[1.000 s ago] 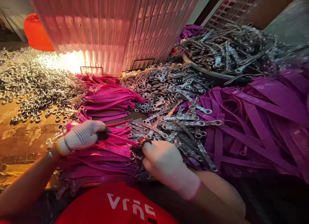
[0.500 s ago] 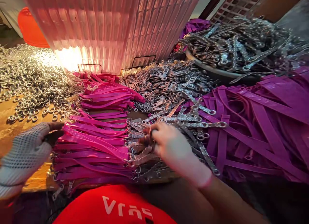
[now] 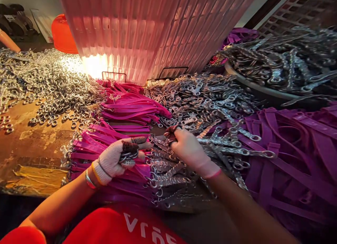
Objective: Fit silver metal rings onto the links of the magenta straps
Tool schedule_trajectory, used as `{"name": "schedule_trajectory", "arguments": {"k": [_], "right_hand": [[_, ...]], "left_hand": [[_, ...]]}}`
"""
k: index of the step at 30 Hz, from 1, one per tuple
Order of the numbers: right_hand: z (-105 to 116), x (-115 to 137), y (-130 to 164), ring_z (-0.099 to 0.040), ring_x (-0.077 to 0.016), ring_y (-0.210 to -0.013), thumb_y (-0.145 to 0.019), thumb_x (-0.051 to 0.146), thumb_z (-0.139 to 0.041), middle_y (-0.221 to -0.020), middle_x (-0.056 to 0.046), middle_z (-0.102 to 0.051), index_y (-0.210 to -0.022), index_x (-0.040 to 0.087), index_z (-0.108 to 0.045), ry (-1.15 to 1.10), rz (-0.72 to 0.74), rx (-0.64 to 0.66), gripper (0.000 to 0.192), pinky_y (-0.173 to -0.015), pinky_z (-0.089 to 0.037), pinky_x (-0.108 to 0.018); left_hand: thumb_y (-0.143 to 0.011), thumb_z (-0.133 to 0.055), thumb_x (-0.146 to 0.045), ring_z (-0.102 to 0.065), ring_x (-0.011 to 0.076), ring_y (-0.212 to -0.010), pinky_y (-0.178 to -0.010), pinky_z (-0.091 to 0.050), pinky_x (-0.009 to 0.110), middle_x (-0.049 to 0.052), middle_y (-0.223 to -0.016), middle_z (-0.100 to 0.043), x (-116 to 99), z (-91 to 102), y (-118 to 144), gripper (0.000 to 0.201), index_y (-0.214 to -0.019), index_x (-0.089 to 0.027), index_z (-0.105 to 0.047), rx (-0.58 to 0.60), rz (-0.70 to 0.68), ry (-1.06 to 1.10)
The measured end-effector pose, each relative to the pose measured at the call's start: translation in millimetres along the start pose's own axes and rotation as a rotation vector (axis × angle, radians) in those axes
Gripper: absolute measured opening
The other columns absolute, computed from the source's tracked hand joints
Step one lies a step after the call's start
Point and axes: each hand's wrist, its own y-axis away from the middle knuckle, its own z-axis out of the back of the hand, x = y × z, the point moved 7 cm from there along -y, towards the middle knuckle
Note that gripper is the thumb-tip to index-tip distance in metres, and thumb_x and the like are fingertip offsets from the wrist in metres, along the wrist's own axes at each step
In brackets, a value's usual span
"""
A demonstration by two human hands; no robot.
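Head view, left hand (image 3: 118, 160) clutching ring (image 3: 128, 156)

White lettering on a red garment

At the bottom centre of the frame, the red garment (image 3: 110, 226) bears white characters, seen upside down and partly cut off; they cannot be read.

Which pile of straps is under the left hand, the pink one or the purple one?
The pink straps: the left hand rests on them. The purple straps lie far right.
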Motion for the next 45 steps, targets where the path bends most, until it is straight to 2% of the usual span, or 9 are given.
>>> {"name": "schedule_trajectory", "arguments": {"k": [5, 10, 13, 19, 26, 32, 38, 41, 45], "right_hand": [[27.4, 42.9, 32.5, -0.062, -0.0201, -0.082, -0.081, 0.018, -0.046, -0.089, -0.005, -0.069, -0.098, 0.019, -0.063, -0.705, 0.174, -0.194, 0.024, -0.076, -0.048, -0.030], [24.1, 86.1, 37.9, -0.063, -0.0181, -0.073, -0.075, 0.014, -0.050, -0.075, 0.000, -0.069, -0.104, 0.020, -0.067, -0.940, 0.222, 0.089, 0.034, -0.065, -0.049, -0.027], [16.7, 89.1, 34.6, -0.060, -0.0159, -0.062, -0.075, 0.014, -0.048, -0.063, 0.003, -0.065, -0.106, 0.019, -0.068, -1.028, 0.169, 0.223, 0.037, -0.057, -0.047, -0.025], [23.0, 62.9, 30.1, -0.065, -0.0209, -0.089, -0.077, 0.023, -0.055, -0.092, -0.004, -0.072, -0.104, 0.018, -0.067, -1.054, 0.068, -0.137, 0.030, -0.077, -0.051, -0.032], [18.7, 79.8, 39.2, -0.062, -0.0231, -0.096, -0.068, 0.008, -0.044, -0.101, -0.011, -0.069, -0.105, 0.017, -0.064, -0.554, 0.201, -0.183, 0.043, -0.086, -0.047, -0.034], [15.0, 96.5, 52.9, -0.057, -0.0242, -0.074, -0.066, 0.016, -0.052, -0.077, -0.012, -0.065, -0.072, 0.017, -0.063, -0.036, 0.229, -0.215, 0.013, -0.066, -0.037, -0.032], [6.2, 66.9, 54.3, -0.053, -0.0169, -0.060, -0.079, 0.017, -0.048, -0.068, -0.005, -0.067, -0.077, 0.019, -0.065, -0.253, 0.094, -0.074, 0.017, -0.057, -0.030, -0.027], [20.3, 30.6, 47.8, -0.054, -0.0180, -0.063, -0.085, 0.025, -0.046, -0.067, -0.003, -0.066, -0.080, 0.021, -0.066, -0.397, 0.002, -0.203, 0.021, -0.058, -0.034, -0.026], [22.7, -1.4, 41.1, -0.053, -0.0186, -0.061, -0.087, 0.034, -0.046, -0.061, -0.002, -0.064, -0.074, 0.020, -0.065, -0.493, -0.064, -0.256, 0.027, -0.056, -0.036, -0.027]], "left_hand": [[-0.078, -0.070, -0.021, -0.057, 0.0075, -0.051, -0.034, -0.022, 0.014, 0.012, -0.092, -0.071, 3.0, -9.2, 0.3, 0.046, -0.122, -0.012, -0.064, 0.039, -0.087, -0.167], [-0.075, -0.074, -0.023, -0.057, 0.0095, -0.055, -0.049, -0.043, 0.017, 0.003, -0.073, -0.067, -2.2, -24.9, 6.1, 0.050, -0.123, -0.014, -0.063, 0.108, -0.261, -0.415], [-0.072, -0.074, -0.022, -0.055, 0.0096, -0.051, -0.046, -0.041, 0.017, 0.002, -0.065, -0.065, -1.3, -20.9, 4.3, 0.046, -0.116, -0.012, -0.065, 0.099, -0.228, -0.443], [-0.075, -0.073, -0.035, -0.054, 0.0083, -0.048, -0.035, -0.028, 0.016, 0.005, -0.077, -0.067, 0.3, -1.9, 0.0, 0.034, -0.101, -0.014, -0.067, 0.049, -0.138, -0.286], [-0.084, -0.065, -0.040, -0.040, 0.0065, -0.038, -0.036, -0.029, 0.017, -0.005, -0.050, -0.050, -8.5, 3.8, 8.2, 0.027, -0.076, -0.017, -0.054, -0.109, -0.307, -0.540], [-0.075, -0.071, -0.033, -0.043, 0.0068, -0.042, -0.039, -0.031, 0.018, -0.003, -0.056, -0.051, 10.0, 15.9, -5.0, 0.023, -0.075, -0.015, -0.056, -0.129, -0.199, -0.305], [-0.076, -0.070, -0.027, -0.040, 0.0055, -0.038, -0.033, -0.021, 0.015, -0.004, -0.051, -0.046, 2.5, 2.9, -19.0, 0.019, -0.073, -0.013, -0.056, -0.033, 0.037, -0.169], [-0.087, -0.059, -0.032, -0.050, 0.0087, -0.046, -0.038, -0.031, 0.016, 0.000, -0.060, -0.054, -20.3, -1.8, -38.4, 0.020, -0.087, -0.012, -0.061, -0.053, 0.064, -0.366], [-0.087, -0.058, -0.023, -0.051, 0.0115, -0.050, -0.048, -0.040, 0.021, 0.002, -0.059, -0.054, -61.9, -3.8, -81.5, 0.013, -0.084, -0.012, -0.064, -0.251, -0.232, -1.083]]}}
